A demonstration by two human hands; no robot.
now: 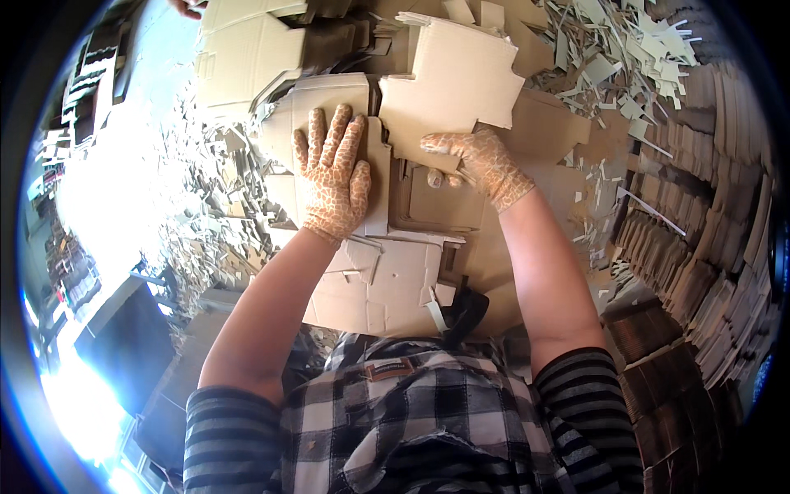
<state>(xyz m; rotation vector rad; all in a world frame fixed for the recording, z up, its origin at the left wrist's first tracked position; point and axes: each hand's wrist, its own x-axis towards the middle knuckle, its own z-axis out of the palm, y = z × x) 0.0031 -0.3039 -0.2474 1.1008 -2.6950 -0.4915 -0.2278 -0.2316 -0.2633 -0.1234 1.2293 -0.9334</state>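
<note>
My left hand point(331, 177), in a tan patterned glove, lies flat with its fingers stretched over a stack of cut cardboard pieces point(374, 181). In my right hand point(480, 160), gloved the same way, a light-brown cardboard piece point(451, 78) with notched edges is pinched at its near edge, thumb on top and fingers beneath. That piece sits tilted above other cardboard. Between my hands and my body lies a flat cut cardboard sheet point(378, 284) with a small strip at its edge. A black strap-like thing point(467, 313) rests beside it.
Cardboard scraps point(226, 198) are heaped at the left, and more offcuts point(629, 53) lie far right. Bundled cardboard stacks point(691, 214) line the right side. Large cardboard blanks point(251, 58) lie at the far left. Part of another person's hand point(188, 8) shows at the top edge.
</note>
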